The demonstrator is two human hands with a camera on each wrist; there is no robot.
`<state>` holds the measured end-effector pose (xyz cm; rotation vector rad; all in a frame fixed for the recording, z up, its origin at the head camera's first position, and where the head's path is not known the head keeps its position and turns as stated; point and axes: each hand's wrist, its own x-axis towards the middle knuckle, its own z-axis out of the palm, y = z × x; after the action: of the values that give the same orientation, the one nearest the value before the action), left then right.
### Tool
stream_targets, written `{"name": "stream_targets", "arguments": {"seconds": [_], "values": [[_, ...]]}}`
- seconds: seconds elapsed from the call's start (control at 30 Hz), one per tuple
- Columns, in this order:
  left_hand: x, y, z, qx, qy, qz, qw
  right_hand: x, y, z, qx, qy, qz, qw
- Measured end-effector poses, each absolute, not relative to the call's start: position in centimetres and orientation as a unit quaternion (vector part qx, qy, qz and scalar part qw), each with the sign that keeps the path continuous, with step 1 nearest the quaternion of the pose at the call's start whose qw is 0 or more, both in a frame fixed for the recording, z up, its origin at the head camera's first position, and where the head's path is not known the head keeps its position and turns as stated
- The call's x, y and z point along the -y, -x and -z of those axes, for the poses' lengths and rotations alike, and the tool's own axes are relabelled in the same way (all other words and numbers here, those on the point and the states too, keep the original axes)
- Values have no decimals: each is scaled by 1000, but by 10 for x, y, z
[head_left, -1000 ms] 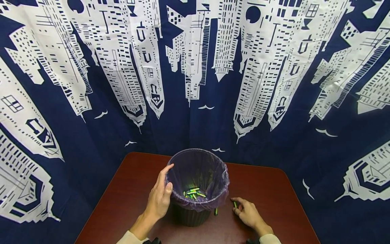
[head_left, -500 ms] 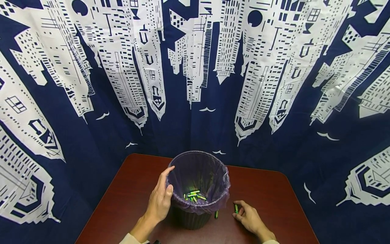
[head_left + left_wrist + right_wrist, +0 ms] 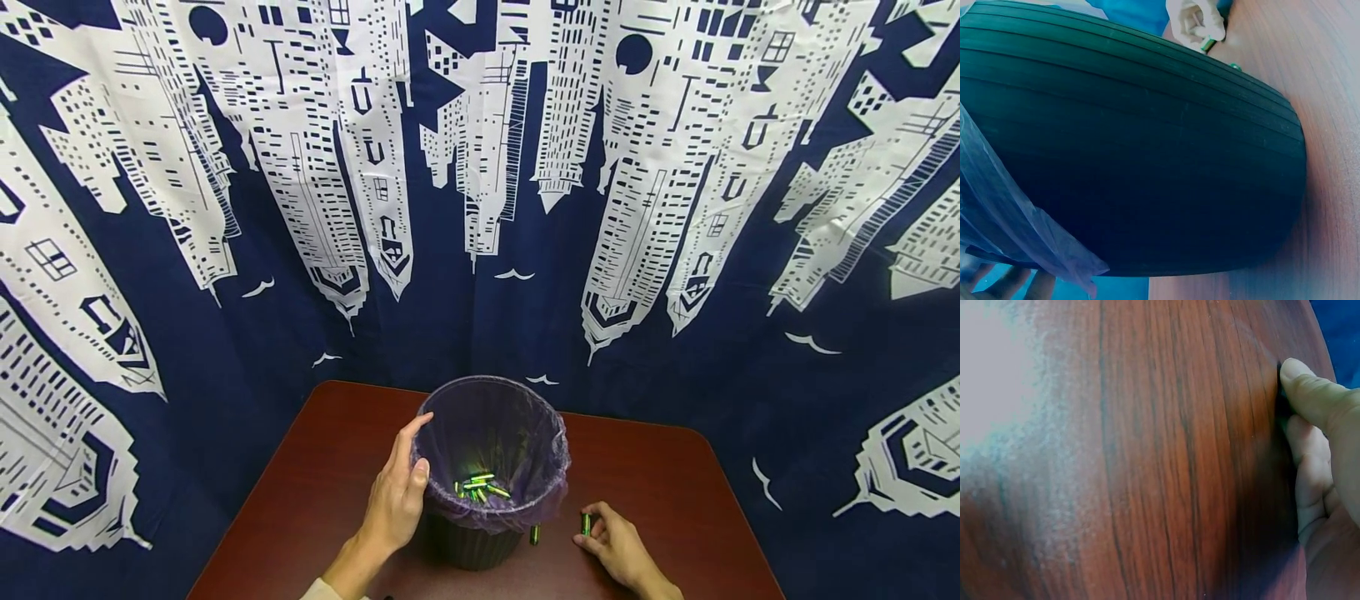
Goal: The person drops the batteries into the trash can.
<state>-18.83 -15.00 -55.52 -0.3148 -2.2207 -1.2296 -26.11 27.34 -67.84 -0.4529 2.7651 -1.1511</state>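
Note:
A dark ribbed trash can (image 3: 474,546) stands on the table, lined with a thin purple bag (image 3: 517,521) folded over its rim. My left hand (image 3: 397,500) holds its left side near the rim, index finger and thumb spread along it. To the right of the can, my right hand (image 3: 618,546) pinches a green-and-gold battery (image 3: 586,523) between thumb and fingers, low over the tabletop. Another battery (image 3: 535,534) is on the table beside the can. Several batteries (image 3: 478,485) lie loose in the bag. In the right wrist view, the right hand (image 3: 1329,462) mostly hides its battery.
The reddish-brown wooden table (image 3: 660,483) has rounded far corners. Behind it hangs a dark blue cloth (image 3: 480,325) printed with white upside-down skyscrapers. The can's wall (image 3: 1135,144) fills most of the left wrist view.
My right hand, earlier at the battery on the table, now shows it between thumb and fingers, more upright. The left hand keeps its place on the can. The head view has shifted slightly.

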Motion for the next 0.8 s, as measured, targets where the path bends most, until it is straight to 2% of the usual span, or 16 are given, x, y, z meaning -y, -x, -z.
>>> {"name": "stream_targets", "arguments": {"seconds": [0.43, 0.8], "values": [[143, 186, 557, 825, 130, 472, 282, -276, 251, 685, -914, 88, 393, 52], [148, 191, 556, 824, 121, 464, 303, -266, 255, 680, -909, 58, 411, 41]]}}
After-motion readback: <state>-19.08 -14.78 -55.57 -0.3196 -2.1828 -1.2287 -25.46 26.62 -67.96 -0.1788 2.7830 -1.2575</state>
